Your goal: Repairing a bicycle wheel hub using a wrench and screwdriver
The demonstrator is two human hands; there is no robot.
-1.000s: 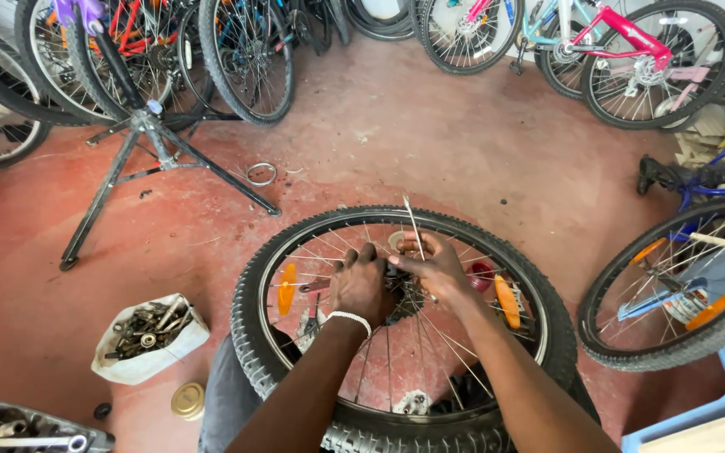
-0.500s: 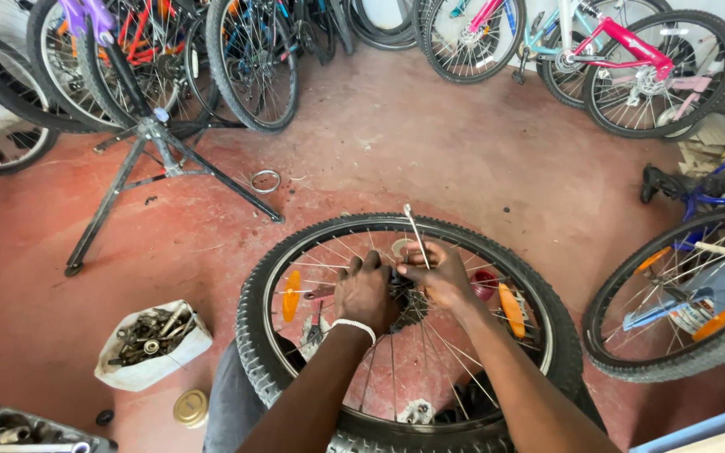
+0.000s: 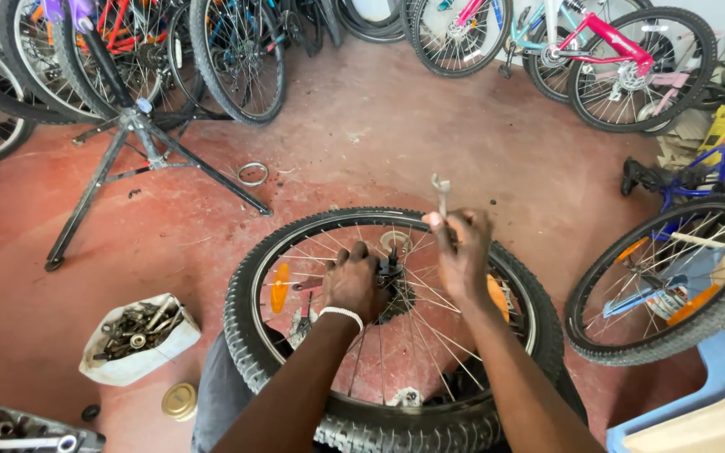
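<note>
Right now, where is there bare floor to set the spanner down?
Bare red floor lies beyond the black spoked wheel, between the folding metal stand and the pink bicycle. Left, the white tub of metal parts crowds it; right, the blue bicycle's wheel.

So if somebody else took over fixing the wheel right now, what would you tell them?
Left hand: on the hub of the bicycle wheel, gripping around it.
Right hand: closed on a small metal wrench, raised above the hub, its head pointing up and off the hub.
The wheel lies flat across the person's lap, tyre on, orange reflectors in the spokes.
A white bag of metal parts sits on the red floor at the left, near a round brass-coloured lid.
Done: cannot tell from here.
Left: the wrench is not on the axle nut now; it would need setting on to turn it.
</note>
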